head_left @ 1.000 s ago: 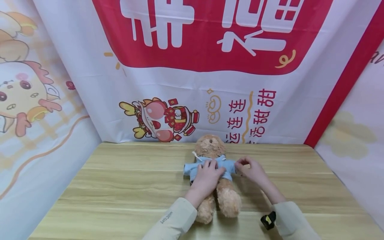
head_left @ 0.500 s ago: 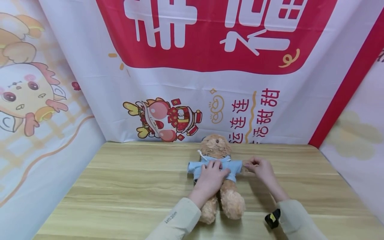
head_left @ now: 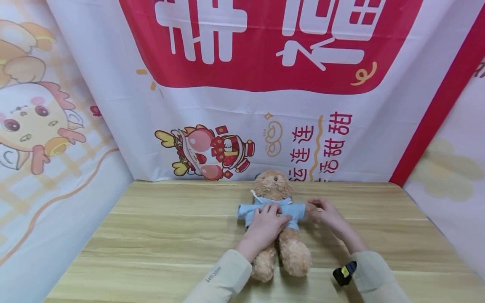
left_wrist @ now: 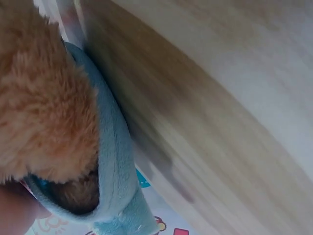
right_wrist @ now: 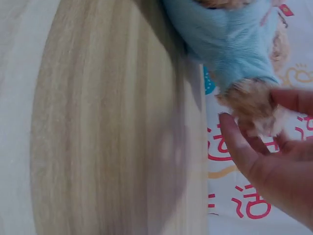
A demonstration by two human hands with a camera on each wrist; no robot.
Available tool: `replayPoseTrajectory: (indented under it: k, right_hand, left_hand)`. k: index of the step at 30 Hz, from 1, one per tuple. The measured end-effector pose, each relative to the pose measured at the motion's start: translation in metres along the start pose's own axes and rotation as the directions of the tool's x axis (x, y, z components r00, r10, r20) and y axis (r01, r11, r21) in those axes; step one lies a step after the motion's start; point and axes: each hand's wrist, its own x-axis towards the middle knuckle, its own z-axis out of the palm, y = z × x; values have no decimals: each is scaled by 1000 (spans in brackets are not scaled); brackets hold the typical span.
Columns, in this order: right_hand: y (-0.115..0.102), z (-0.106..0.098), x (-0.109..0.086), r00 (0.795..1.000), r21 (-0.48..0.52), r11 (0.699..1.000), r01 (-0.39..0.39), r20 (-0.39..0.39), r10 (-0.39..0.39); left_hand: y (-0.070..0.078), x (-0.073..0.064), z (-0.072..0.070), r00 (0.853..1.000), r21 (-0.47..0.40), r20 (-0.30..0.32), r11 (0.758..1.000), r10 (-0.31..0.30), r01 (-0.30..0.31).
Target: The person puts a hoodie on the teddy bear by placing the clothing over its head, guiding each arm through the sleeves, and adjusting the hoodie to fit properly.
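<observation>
A brown plush teddy bear [head_left: 274, 187] in a light blue hoodie [head_left: 246, 211] lies on its back on the wooden table, head at the far edge and legs toward me. My left hand [head_left: 265, 225] rests across its belly and holds it, fingers bent over the front of the hoodie. In the left wrist view, fur [left_wrist: 49, 112] and the hoodie's hem [left_wrist: 115, 161] hide most of that hand. At the end of the sleeve on the right, my right hand [head_left: 323, 212] has its thumb and fingers around the bear's furry paw [right_wrist: 252, 105], which sticks out of the cuff.
The wooden table [head_left: 163, 240] stretches out on both sides of the bear. Behind it hangs a white and red printed cloth [head_left: 227, 101], and another printed sheet [head_left: 49, 126] stands at the left. A black device [head_left: 342, 273] is at my right wrist.
More of the brown paw shows beyond the sleeve's end, and my right fingers have shifted from pinching at the cuff to around the paw. My left hand stays on the belly.
</observation>
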Motion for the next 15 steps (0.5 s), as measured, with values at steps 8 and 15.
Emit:
replayPoseTrajectory:
  k: [8, 15]
  right_hand:
    - [4, 13, 0, 995, -152, 984, 94, 45, -89]
    - [5, 21, 4, 992, -229, 972, 47, -106, -73]
  left_hand:
    - [10, 0, 9, 998, 102, -57, 995, -17, 23]
    - [12, -2, 8, 993, -40, -106, 998, -61, 57]
